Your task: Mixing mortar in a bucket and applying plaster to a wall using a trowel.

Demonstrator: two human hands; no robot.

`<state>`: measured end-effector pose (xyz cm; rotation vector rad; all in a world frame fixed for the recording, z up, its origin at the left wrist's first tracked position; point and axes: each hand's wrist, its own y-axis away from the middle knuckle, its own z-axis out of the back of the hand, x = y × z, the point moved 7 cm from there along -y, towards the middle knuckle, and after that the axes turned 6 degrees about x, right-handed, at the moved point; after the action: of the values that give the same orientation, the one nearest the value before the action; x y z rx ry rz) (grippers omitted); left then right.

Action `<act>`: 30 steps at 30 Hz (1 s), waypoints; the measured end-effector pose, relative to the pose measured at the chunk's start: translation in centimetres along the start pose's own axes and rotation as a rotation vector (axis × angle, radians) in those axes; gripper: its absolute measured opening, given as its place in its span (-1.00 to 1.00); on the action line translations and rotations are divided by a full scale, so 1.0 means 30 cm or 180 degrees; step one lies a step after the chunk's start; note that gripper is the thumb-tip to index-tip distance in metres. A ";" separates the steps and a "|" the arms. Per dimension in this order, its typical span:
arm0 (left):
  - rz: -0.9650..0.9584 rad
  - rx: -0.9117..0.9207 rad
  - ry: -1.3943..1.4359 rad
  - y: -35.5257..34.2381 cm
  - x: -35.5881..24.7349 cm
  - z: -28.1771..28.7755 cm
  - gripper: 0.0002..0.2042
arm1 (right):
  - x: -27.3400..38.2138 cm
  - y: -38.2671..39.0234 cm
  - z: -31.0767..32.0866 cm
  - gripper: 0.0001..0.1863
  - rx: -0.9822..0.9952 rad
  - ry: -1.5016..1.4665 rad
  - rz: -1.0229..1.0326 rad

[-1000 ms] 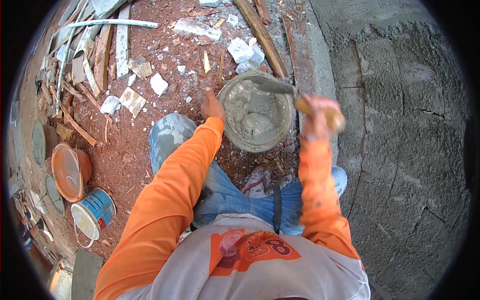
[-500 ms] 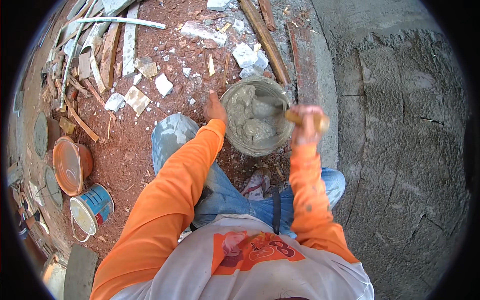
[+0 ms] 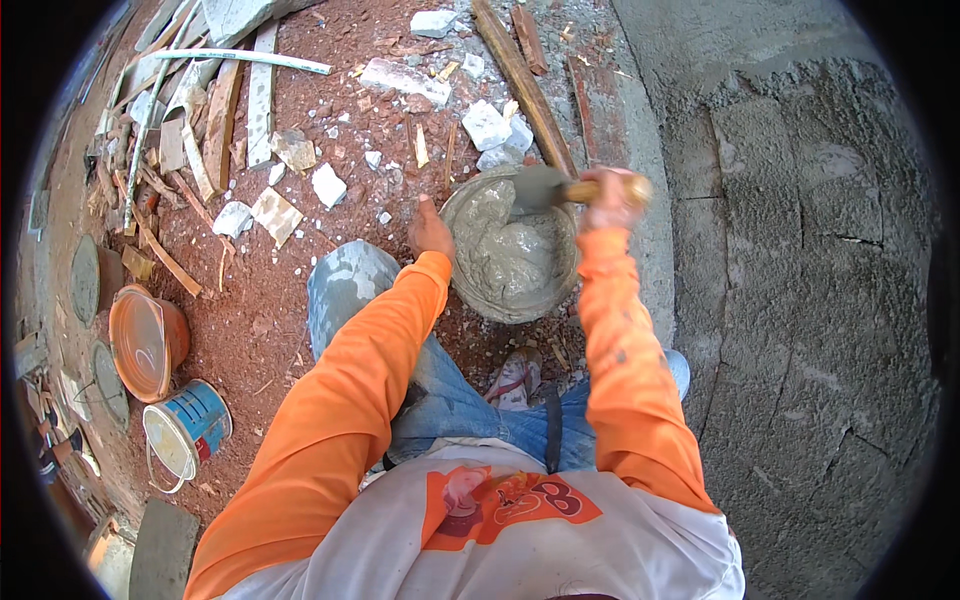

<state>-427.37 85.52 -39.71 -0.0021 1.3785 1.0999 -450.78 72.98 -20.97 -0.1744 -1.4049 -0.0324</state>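
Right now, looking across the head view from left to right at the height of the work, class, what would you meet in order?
Orange bucket, left knee, left hand, bucket of grey mix, right hand, rough grey surface.

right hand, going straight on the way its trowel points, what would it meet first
The right hand, led by its trowel, would probably meet the grey mortar in the bucket first; depth there is hard to judge.

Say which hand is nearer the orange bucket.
Left. The left hand is right of the orange bucket, at the left rim of the mortar bucket; the right hand, gripping the trowel, is farther off, by the right rim.
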 end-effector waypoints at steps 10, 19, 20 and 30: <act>0.0194 -0.0069 0.0236 -0.019 0.026 0.017 -0.29 | 0.066 0.344 -0.073 -0.89 0.1949 -0.0557 0.1100; 0.0045 -0.0134 0.0164 -0.050 0.058 0.016 -0.30 | 0.263 0.307 0.090 -0.92 0.1289 -0.1992 0.0780; 0.0043 -0.0126 0.0169 -0.038 0.042 0.014 -0.30 | 0.247 0.245 0.108 -0.91 0.0614 -0.1244 0.0890; 0.0217 -0.0131 -0.0029 -0.007 -0.004 0.017 -0.33 | -0.181 0.022 -0.158 -0.89 0.1145 -0.0588 -0.0280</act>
<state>-426.84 85.64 -39.60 0.0201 1.3558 1.1838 -446.96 72.52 -27.09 0.1875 -1.5768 0.1668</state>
